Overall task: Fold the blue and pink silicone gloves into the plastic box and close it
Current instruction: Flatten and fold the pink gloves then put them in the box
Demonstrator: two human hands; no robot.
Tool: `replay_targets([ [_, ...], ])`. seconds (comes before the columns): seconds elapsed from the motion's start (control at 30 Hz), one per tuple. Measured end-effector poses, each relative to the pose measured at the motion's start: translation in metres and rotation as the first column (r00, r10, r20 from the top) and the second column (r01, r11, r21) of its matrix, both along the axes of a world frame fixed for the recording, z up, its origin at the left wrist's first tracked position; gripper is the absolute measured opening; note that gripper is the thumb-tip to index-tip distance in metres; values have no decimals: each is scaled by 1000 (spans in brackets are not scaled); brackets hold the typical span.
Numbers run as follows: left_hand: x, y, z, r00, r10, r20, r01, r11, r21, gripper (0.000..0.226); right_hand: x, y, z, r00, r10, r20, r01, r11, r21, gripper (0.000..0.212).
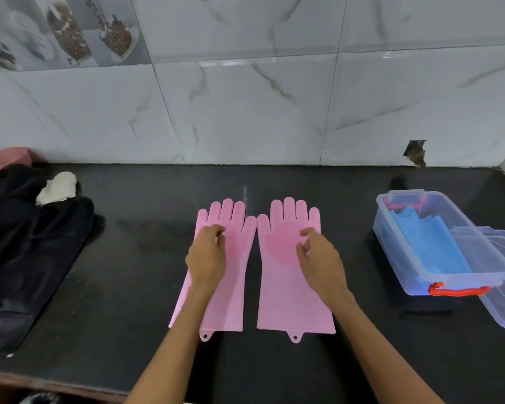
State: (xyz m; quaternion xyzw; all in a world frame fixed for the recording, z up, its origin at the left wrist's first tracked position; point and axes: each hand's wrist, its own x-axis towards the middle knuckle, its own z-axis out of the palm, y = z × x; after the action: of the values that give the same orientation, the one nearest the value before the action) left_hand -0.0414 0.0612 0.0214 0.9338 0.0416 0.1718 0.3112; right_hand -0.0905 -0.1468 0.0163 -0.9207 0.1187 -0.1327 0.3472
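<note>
I can read no brand, label or writing anywhere from my feed; the only printed surface is a decorative wall tile (62, 30) at upper left showing glass jars of grain. Two pink silicone gloves lie flat, side by side and just apart, on the dark, matte stone counter (134, 258), fingers pointing toward the wall and cuffs toward me. The left pink glove (231, 287) has fine ribbing along its fingers, and the right pink glove (283, 275) shows a darker rounded patch of bristle texture across the palm; each cuff ends in a small tab with a hole. My left hand (207, 256) rests over the palm of the left glove with fingers loosely curled, their tips touching the silicone, clamped on nothing. My right hand (318, 255) sits the same way over the right glove, fingers relaxed and slightly spread, gripping nothing. Well to the right stands the clear plastic box (414, 275), rectangular with rounded corners and an orange-red clasp (458, 290) at its near end. The blue gloves (426, 243) already lie folded inside it. The transparent lid (502, 287) is off, lying beside the box and partly under its right edge. On the far left a black cloth (27, 243) is heaped in soft folds, with a crumpled white rag (57, 188) on it.
</note>
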Motion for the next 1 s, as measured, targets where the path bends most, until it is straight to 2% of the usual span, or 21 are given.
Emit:
replay_targets([
  [0.13,4,62,-8,984,-181,8,178,975,132,24,3,39,-6,963,262,58,-256,962,-96,19],
  [0.23,5,98,-12,949,-307,-67,314,918,243,28,16,59,-7,868,496,-26,-482,831,-277,25],
  [0.3,5,113,-15,917,-378,-127,399,873,280,27,24,65,-10,821,563,-95,-562,769,-305,32],
  [0.37,6,118,-16,934,-342,-105,356,919,171,22,27,74,-12,874,477,-96,-486,849,-210,28],
  [0.43,9,111,-14,972,-201,-120,200,980,-21,19,32,83,-13,964,250,-93,-258,961,-98,18],
  [0.53,16,94,-15,947,-86,-308,19,976,-216,26,41,95,-10,973,25,-227,-38,998,-53,16],
  [0.6,17,83,-13,924,-79,-374,-23,965,-260,31,41,101,-8,962,-4,-272,-8,999,-44,19],
  [0.67,18,74,-12,904,-89,-419,-14,972,-236,38,38,108,-7,959,-8,-284,-9,998,-58,20],
  [0.77,20,63,-12,859,-196,-473,57,955,-292,37,36,116,-8,959,-3,-283,-26,995,-99,22],
  [0.83,22,58,-9,820,-323,-472,73,878,-473,32,39,117,-7,964,45,-263,-51,999,-15,20],
  [0.9,22,52,-3,783,-435,-444,18,730,-683,36,45,117,-4,963,140,-230,-88,971,221,19],
  [0.97,22,47,4,772,-488,-407,-45,597,-801,42,49,116,1,964,208,-163,-123,899,421,22],
  [1.0,22,44,7,772,-502,-390,-59,555,-830,44,50,115,4,968,218,-120,-139,874,465,25],
])
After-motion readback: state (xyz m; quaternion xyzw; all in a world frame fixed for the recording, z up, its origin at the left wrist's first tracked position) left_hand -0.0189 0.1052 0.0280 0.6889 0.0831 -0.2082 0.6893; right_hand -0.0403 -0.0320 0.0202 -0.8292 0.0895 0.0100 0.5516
